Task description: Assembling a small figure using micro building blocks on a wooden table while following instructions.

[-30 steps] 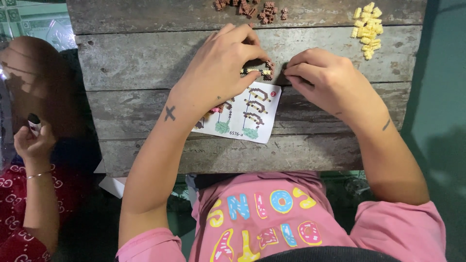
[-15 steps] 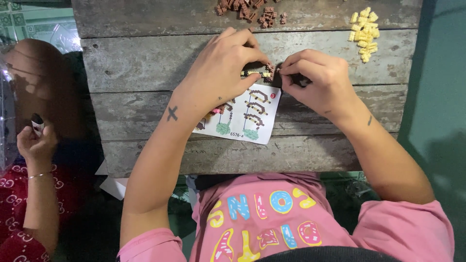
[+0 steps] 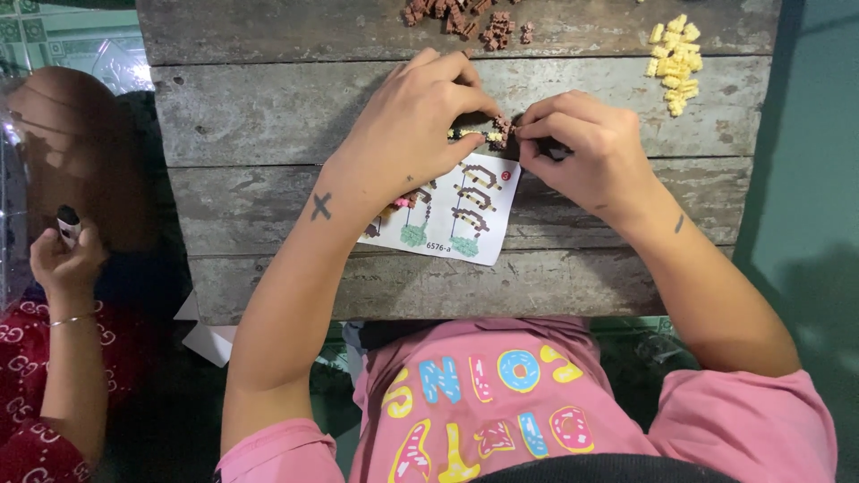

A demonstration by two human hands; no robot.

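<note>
both hands (image 3: 501, 134) mid-table (image 3: 268, 116) – brick model (image 3: 488, 132) between

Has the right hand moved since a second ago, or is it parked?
Yes. Against the instruction sheet, the right hand has moved left, closing on the small brick piece at the left hand.

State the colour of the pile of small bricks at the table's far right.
Pale yellow; the pile of small bricks shows in the head view.

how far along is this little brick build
Early, it seems. Done: a small brown-and-yellow brick assembly. In hand: left hand steadies it, right hand pinches at its end. Left: brown bricks and yellow bricks lie loose; instruction sheet shows several steps.
</note>
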